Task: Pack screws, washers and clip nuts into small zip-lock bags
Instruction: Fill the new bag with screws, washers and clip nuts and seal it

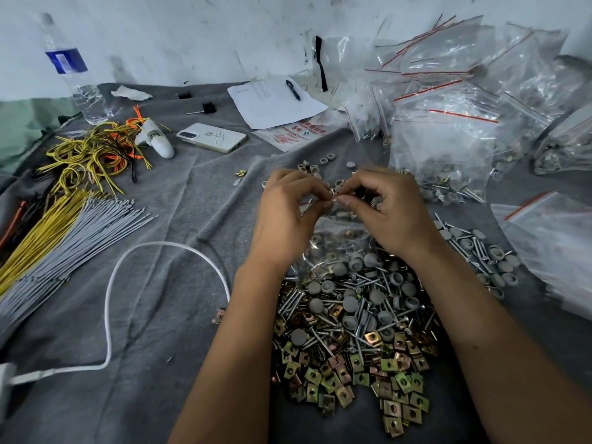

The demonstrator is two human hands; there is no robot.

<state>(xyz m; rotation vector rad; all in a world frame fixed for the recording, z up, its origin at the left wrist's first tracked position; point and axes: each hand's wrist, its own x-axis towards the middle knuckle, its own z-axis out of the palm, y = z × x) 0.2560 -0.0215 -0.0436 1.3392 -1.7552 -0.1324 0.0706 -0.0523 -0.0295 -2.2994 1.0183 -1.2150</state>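
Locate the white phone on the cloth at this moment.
In the head view the white phone lies left of centre, far side, between the paper sheet and the yellow cord tangle.

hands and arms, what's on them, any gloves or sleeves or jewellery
Both are bare: no gloves on the left hand or right hand, no sleeves showing on either forearm up to the frame edge, and no watch, ring or bracelet visible.

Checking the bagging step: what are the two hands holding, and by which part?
Both the left hand and right hand pinch one small zip-lock bag at its top edge; it hangs below with parts inside.
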